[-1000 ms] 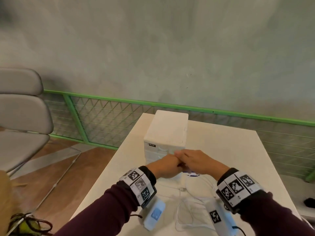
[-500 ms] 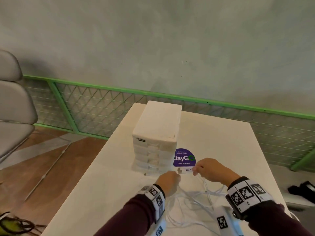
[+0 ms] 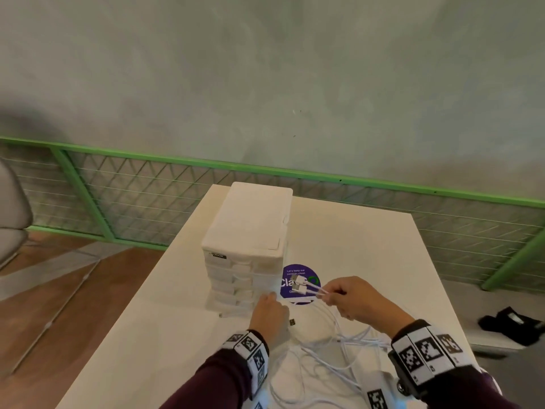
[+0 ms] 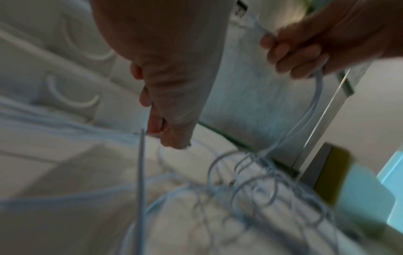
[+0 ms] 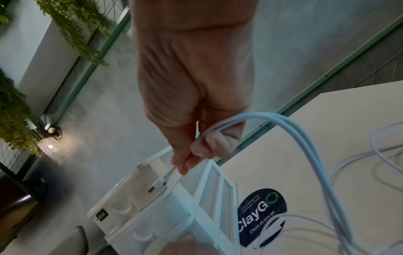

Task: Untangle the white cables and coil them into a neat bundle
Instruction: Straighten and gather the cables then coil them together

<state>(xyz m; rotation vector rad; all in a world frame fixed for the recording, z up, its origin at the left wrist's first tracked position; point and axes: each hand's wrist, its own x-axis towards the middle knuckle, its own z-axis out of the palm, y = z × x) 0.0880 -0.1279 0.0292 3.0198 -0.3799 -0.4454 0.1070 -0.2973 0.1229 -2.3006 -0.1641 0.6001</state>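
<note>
Right hand [image 3: 358,299] pinches two plug ends above the sticker, left hand [image 3: 269,315] curls on a strand, white cables [image 3: 333,358] tangled on the table [image 3: 368,246]: best draw slack gently.
</note>
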